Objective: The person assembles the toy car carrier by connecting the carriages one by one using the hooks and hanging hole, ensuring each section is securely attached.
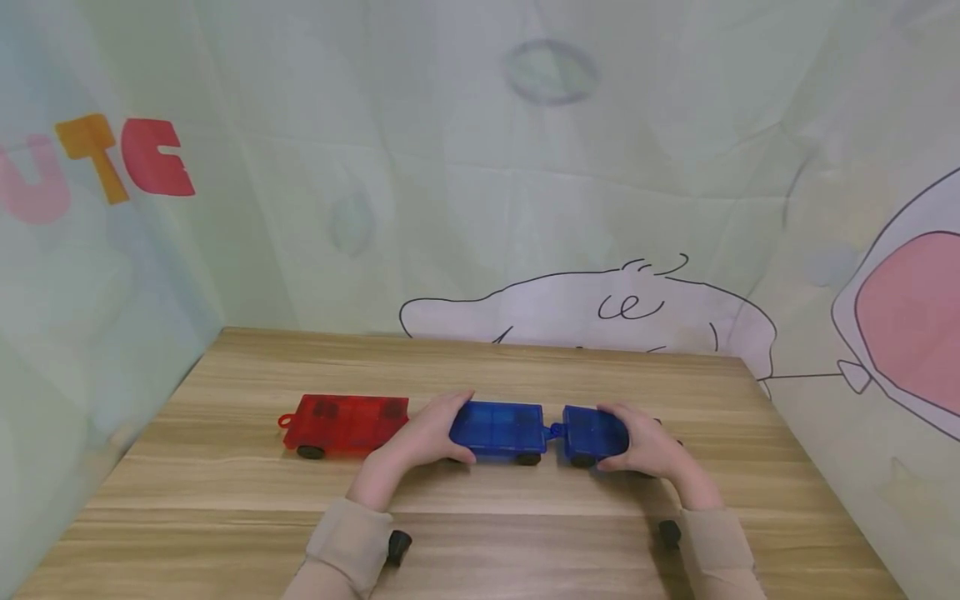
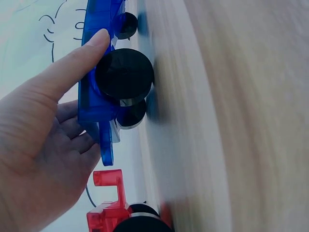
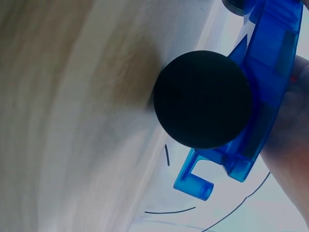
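Observation:
Three see-through toy train cars with black wheels line up on the wooden table (image 1: 480, 533). My left hand (image 1: 423, 433) grips the left end of the middle blue car (image 1: 502, 429); its thumb lies along the near side in the left wrist view. With my right hand (image 1: 648, 446) I hold the right end of the other blue car (image 1: 588, 433), thumb on the near side. A blue coupling (image 1: 554, 431) joins the two blue cars. In the right wrist view, a blue hook (image 3: 194, 181) sticks out from the end of the held car.
A red car (image 1: 348, 425) stands to the left, partly behind my left hand. Its red hook (image 2: 108, 178) sits apart from the blue end tab (image 2: 106, 147) in the left wrist view. Printed cloth (image 1: 465, 183) walls the table's back and sides.

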Demonstrator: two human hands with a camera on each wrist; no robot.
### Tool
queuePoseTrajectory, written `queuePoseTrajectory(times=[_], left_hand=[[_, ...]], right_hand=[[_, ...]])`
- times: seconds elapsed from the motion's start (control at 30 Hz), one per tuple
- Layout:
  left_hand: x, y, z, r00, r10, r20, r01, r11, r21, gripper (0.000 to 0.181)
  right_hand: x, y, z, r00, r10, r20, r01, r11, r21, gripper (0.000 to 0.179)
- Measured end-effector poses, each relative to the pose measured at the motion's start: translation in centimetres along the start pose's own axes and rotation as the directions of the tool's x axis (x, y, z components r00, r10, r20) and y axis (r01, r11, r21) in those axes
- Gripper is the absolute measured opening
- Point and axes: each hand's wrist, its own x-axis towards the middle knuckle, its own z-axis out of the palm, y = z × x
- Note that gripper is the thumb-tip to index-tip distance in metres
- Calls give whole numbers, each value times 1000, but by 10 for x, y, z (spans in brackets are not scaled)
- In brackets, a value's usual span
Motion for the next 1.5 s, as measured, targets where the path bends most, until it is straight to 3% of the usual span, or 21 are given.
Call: queuePoseTrajectory(times=[0.23, 1.5], left_hand=[[-1, 1, 0, 1000, 2, -3, -2, 1000, -1, 93], [-3, 5, -1, 1000, 18, 18, -18, 1000, 4, 95]], right_hand=[[1, -1, -1, 999, 32, 20, -32, 999, 0, 89], [-4, -1, -9, 998, 31, 54, -30, 999, -34, 93]])
